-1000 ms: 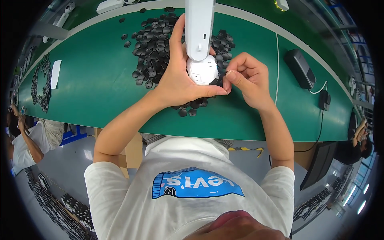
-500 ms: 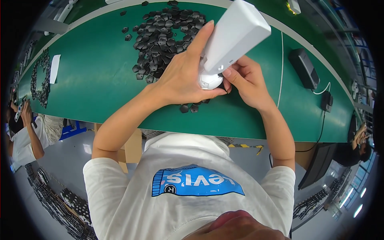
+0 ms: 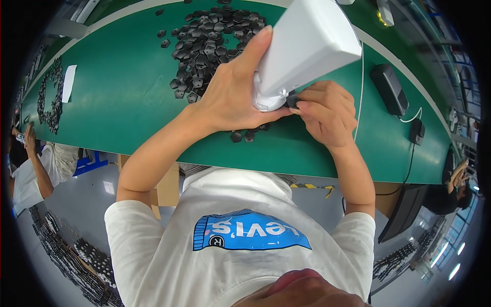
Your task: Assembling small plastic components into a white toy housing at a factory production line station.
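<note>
My left hand [image 3: 230, 97] is closed round the rounded lower end of a white plastic device [image 3: 309, 43], its thumb up along the side. The device has a long boxy body, tilted up and away to the right, joined to a ball-like base. Close against that base, my right hand [image 3: 331, 112] pinches a small black piece [image 3: 292, 100] between thumb and fingers. Whether this piece touches the base I cannot tell. Beyond my left hand a pile of black pentagonal pieces [image 3: 204, 56] is spread on the green table [image 3: 123, 102], with a few more below my wrist.
At the right lie a black power bank [image 3: 388, 89] and a black adapter [image 3: 418, 130] with cables. A second heap of black pieces [image 3: 50, 102] and a white paper strip [image 3: 69, 83] lie far left. Co-workers sit at both sides. A cardboard box [image 3: 166, 192] stands under the table edge.
The white device has tipped toward me and to the right. My right hand has drawn slightly right, turned, and now shows a black piece in its fingertips.
</note>
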A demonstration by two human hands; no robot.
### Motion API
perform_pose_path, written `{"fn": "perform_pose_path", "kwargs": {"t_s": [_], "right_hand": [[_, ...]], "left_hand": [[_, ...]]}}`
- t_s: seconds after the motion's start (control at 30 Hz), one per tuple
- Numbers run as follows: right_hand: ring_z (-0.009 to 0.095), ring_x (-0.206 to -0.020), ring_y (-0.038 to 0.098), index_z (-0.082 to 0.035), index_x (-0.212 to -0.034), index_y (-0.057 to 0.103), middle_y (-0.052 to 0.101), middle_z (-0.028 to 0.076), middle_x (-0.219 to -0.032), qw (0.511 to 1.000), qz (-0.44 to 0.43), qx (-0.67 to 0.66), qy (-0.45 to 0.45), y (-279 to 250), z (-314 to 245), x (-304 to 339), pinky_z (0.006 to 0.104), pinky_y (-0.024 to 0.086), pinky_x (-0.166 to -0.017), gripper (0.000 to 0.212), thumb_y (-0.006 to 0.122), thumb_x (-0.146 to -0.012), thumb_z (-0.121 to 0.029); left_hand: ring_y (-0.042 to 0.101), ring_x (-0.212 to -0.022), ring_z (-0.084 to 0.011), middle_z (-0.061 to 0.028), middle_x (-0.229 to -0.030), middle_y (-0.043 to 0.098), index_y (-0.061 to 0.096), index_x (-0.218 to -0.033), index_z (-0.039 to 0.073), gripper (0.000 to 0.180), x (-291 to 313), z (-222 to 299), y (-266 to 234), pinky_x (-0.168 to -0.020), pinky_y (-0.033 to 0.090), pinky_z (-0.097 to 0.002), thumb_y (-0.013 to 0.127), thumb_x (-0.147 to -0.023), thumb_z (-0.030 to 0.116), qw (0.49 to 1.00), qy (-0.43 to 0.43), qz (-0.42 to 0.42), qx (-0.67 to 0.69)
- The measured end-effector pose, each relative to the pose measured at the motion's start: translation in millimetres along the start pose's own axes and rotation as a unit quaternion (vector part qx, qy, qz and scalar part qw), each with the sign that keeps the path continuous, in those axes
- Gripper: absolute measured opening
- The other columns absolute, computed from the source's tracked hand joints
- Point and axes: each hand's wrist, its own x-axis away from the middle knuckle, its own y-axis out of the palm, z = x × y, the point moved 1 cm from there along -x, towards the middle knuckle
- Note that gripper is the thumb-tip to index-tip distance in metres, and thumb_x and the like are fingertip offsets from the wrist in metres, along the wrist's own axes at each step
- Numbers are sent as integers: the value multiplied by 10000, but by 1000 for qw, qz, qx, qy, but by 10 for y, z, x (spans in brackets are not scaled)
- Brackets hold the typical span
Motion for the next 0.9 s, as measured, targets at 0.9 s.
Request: {"fn": "perform_pose_path", "kwargs": {"t_s": [0.9], "right_hand": [[145, -678, 623, 77, -960, 619, 639, 156, -913, 806, -15, -336, 488, -28, -53, -74, 257, 529, -570, 123, 652, -851, 30]], "left_hand": [[589, -1017, -254, -164, -1148, 545, -105, -1489, 92, 1289, -19, -58, -13, -859, 492, -384, 868, -644, 113, 995, -63, -57, 54]]}}
